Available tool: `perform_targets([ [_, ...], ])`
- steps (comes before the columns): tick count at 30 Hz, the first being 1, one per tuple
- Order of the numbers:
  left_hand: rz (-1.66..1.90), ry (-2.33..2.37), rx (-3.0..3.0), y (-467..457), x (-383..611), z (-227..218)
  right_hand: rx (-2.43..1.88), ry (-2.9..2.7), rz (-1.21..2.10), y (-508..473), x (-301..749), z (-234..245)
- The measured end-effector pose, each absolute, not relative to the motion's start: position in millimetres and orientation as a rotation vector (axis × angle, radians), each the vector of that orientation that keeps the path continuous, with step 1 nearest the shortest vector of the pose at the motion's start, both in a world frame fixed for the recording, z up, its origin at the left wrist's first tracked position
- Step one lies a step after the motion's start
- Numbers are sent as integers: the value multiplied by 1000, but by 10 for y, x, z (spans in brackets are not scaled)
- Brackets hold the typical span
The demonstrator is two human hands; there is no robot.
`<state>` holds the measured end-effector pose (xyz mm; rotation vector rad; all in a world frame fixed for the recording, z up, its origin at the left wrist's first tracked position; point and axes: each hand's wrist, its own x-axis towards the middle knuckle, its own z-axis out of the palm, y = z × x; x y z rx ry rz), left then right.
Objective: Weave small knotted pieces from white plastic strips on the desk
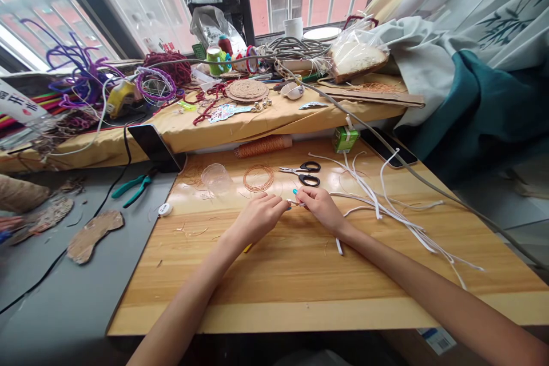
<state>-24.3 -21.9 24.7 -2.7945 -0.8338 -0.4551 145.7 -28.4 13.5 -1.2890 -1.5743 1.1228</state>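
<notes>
Barely visible | left hand [259,218], right hand [321,206] fingers pinch small piece [297,203] | details unclear

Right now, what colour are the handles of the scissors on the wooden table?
Black. The scissors lie just beyond the hands, clearest in the head view.

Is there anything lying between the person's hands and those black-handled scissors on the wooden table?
Nothing visible does. The scissors lie just beyond the left hand and right hand, with only bare wooden table between. The copper wire coil sits to their left, the white strips to their right.
</notes>
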Motion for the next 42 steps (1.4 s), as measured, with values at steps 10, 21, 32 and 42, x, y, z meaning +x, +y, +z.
perform_targets([
  [10,-793,-1129,-2762,-199,-194,162,-1256,-1639,1153,-309,1439,196],
  [21,-569,-823,-2663,-290,-194,221,-1234,-1760,1096,-312,1430,181],
  [32,-591,-828,-2656,-281,-215,190,-1215,-1648,1159,-317,1437,173],
  [42,-1231,-1239,-3149,-243,-158,183,-1056,-1066,1453,-185,1523,163],
])
